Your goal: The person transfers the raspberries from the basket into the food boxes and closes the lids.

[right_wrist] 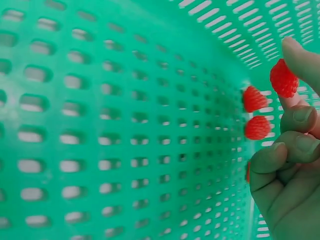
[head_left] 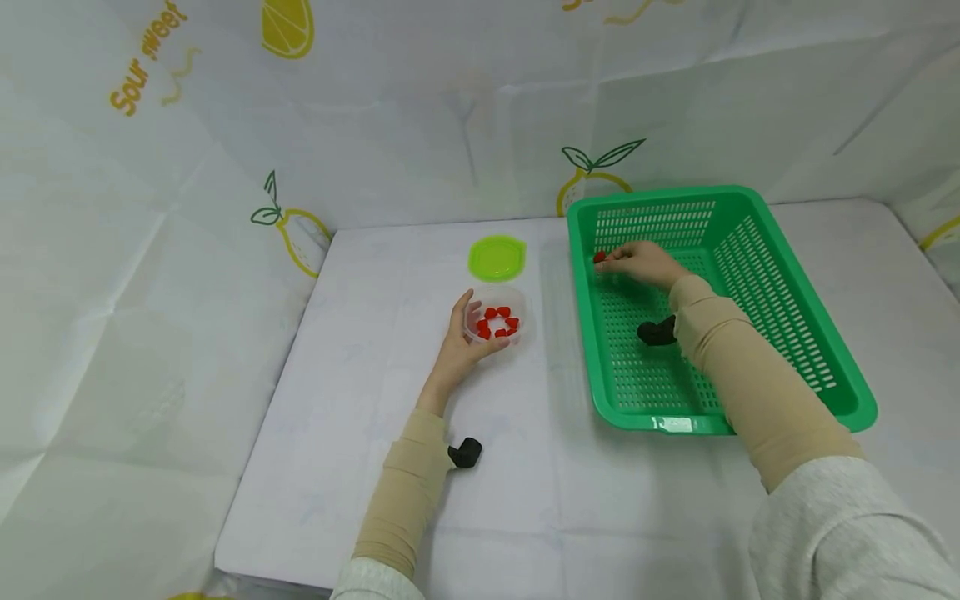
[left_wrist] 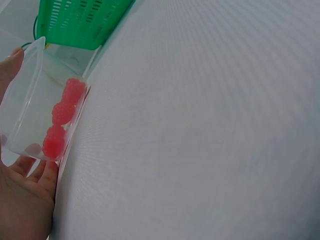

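Observation:
My left hand (head_left: 456, 346) holds a clear round plastic container (head_left: 517, 298) on the table, thumb and fingers curled around its sides. Several red raspberries (head_left: 491, 313) lie on the container's bottom. In the left wrist view, raspberries (left_wrist: 63, 113) show through the clear wall. Inside the green basket, near its far left corner, is my right hand (head_left: 647, 263). Between thumb and forefinger it pinches one raspberry (right_wrist: 284, 78), above the basket floor. Other raspberries (right_wrist: 258, 128) lie close by in the basket, one partly hidden behind the fingers.
The green slotted basket (head_left: 585, 333) stands on the right of the white-covered table (head_left: 337, 333). A lime-green lid (head_left: 497, 258) lies just beyond the container. Black wrist-mounted devices (head_left: 466, 452) protrude from both sleeves. A lemon-printed sheet (head_left: 420, 125) hangs behind.

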Available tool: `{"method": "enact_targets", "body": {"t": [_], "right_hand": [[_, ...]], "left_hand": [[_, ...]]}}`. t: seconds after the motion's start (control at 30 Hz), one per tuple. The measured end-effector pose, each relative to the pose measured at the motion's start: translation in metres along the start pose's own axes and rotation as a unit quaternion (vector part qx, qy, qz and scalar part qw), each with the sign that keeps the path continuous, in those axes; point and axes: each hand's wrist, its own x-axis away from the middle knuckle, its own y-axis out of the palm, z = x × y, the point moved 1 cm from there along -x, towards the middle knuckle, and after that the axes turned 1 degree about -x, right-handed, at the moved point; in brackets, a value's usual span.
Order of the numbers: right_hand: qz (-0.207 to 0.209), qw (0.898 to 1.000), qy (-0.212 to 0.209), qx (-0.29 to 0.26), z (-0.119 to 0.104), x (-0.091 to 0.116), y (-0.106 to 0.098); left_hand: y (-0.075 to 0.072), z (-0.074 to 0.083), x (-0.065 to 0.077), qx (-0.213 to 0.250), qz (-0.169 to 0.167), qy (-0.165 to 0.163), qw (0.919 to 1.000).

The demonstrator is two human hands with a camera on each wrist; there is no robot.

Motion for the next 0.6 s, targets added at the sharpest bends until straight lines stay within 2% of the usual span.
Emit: {"method": "enact_targets", "body": {"t": [0.13, 0.37, 0.6], "right_hand": [[0.007, 1.0, -0.003, -0.011, -0.007, 0.004, -0.004], [0.043, 0.997, -0.027, -0.063, -0.027, 0.012, -0.007], [0.055, 0.995, -0.041, -0.076, -0.051, 0.02, -0.012]], "left_hand": [[-0.002, 0.014, 0.006, 0.01, -0.018, -0.012, 0.9997], [0.001, -0.008, -0.003, 0.008, 0.004, -0.003, 1.0], [0.003, -0.012, -0.005, 0.007, 0.016, 0.019, 0.9997]]}}
